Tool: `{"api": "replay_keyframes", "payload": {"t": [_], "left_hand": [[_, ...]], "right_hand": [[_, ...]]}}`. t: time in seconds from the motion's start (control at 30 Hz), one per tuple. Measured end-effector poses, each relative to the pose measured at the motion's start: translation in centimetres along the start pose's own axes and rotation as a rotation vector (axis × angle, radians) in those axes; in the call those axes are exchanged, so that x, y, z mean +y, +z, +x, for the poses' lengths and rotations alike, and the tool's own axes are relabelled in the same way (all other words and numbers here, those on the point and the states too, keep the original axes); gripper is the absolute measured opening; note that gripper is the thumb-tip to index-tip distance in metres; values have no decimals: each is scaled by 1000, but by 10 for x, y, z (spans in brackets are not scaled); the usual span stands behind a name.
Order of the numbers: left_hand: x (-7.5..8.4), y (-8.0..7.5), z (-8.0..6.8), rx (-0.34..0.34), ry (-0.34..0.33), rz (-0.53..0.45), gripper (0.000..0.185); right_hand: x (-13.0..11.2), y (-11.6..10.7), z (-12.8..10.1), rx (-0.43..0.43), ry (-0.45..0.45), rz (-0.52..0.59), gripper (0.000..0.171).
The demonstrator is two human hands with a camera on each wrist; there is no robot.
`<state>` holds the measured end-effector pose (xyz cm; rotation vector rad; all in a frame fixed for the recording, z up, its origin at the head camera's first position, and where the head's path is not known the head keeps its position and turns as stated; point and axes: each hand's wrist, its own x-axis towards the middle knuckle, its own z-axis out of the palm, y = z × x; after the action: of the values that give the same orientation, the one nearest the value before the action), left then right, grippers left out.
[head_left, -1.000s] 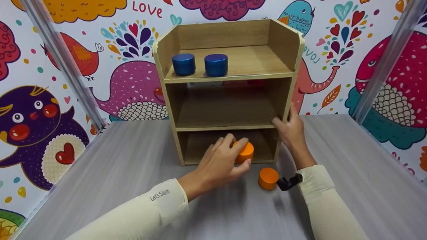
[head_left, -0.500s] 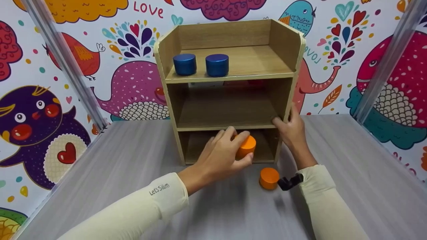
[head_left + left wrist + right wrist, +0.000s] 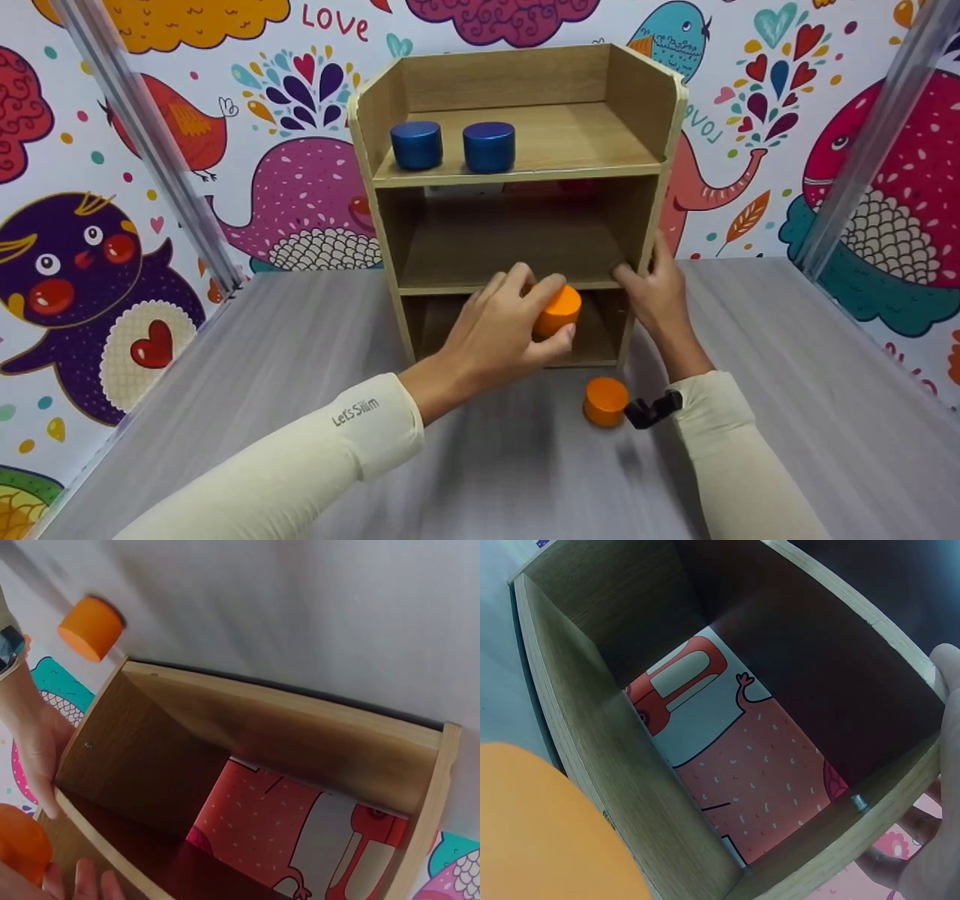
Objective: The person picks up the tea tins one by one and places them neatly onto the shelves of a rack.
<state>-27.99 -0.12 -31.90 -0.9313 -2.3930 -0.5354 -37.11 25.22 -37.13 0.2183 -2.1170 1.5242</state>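
Observation:
An orange cylinder [image 3: 559, 310] is pinched between the thumb and fingers of my left hand [image 3: 499, 322], raised in front of the edge of the middle shelf. My right hand [image 3: 656, 289] grips the right side panel of the wooden shelf unit [image 3: 517, 178], its thumb inside at the middle level and its fingers around the outside. On the table just in front of the unit stands a second orange cylinder [image 3: 605, 402], close to the right wrist. Two blue cylinders [image 3: 417, 145] sit side by side on the top shelf, towards its left.
The grey table [image 3: 300, 337] extends on both sides of the unit. Behind it rises a patterned wall [image 3: 300, 202], with metal posts [image 3: 161, 157] at the corners. A black wrist device [image 3: 654, 409] juts from the right wrist beside the standing cylinder.
My left hand has lifted the orange cylinder upward and slightly right, from the lowest opening to the middle shelf's edge. My right hand keeps its grip on the side panel.

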Motion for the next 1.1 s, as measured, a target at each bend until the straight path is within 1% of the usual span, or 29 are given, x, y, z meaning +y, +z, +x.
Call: {"api": "replay_keyframes", "payload": {"t": [0.2, 0.47, 0.67, 0.87, 1.1], "left_hand": [[1, -6, 6, 19, -6, -20, 46], [4, -13, 15, 35, -4, -20, 48], [7, -18, 21, 43, -16, -9, 45], [9, -21, 25, 64, -9, -14, 45], [9, -25, 28, 67, -18, -24, 46]], "right_hand": [[1, 1, 1, 7, 2, -29, 60], [1, -1, 1, -2, 7, -27, 63], [0, -1, 0, -10, 16, -24, 64], [-1, -2, -1, -18, 11, -13, 65], [-1, -2, -2, -24, 18, -15, 66]]}}
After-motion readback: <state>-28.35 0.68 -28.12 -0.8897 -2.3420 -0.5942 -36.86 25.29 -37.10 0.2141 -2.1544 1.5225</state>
